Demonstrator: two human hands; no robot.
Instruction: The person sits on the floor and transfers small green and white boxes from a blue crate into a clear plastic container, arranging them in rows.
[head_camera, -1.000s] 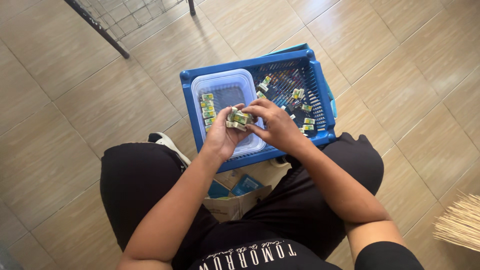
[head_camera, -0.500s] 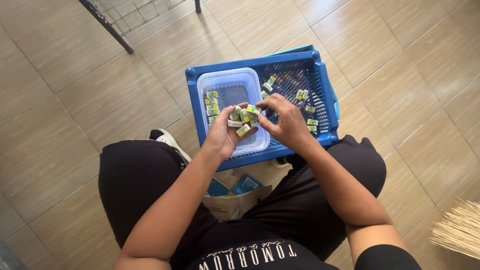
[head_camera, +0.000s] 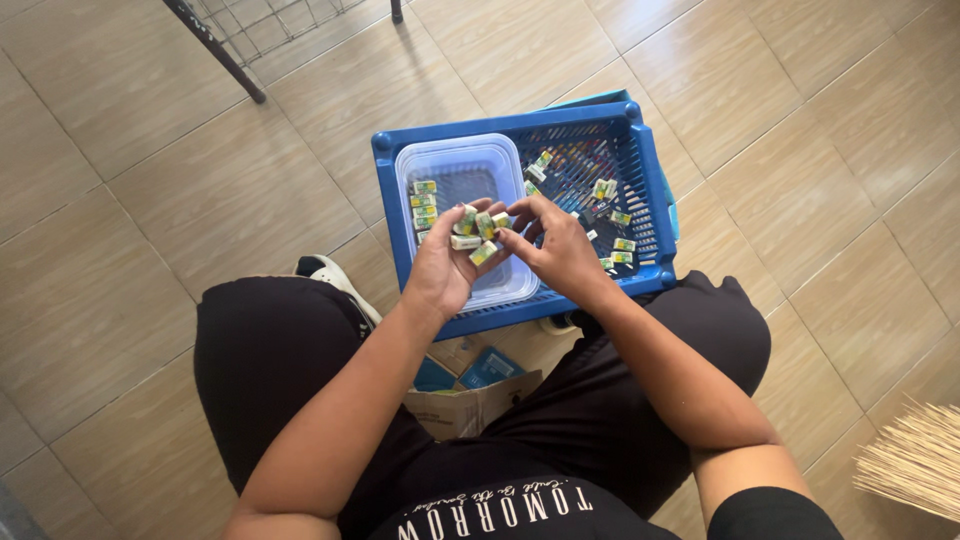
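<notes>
My left hand (head_camera: 440, 268) cups several small green-and-yellow wrapped cubes (head_camera: 470, 228) over a clear plastic tub (head_camera: 465, 165). The fingertips of my right hand (head_camera: 555, 245) pinch one of those cubes at the left palm. The tub sits in the left half of a blue slatted crate (head_camera: 640, 200) on the floor. A short row of the same cubes (head_camera: 424, 205) lines the tub's left wall. More loose cubes (head_camera: 610, 215) lie scattered in the crate's right half.
An open cardboard box (head_camera: 470, 395) with blue packets sits between my knees. A shoe (head_camera: 325, 275) shows by my left thigh. A metal stand's legs (head_camera: 215, 45) are at the top left, and broom bristles (head_camera: 910, 460) at the lower right. Tiled floor surrounds everything.
The cubes in my left palm have spread apart, and my right fingers have shifted onto one cube at the palm's edge. The view has tilted slightly.
</notes>
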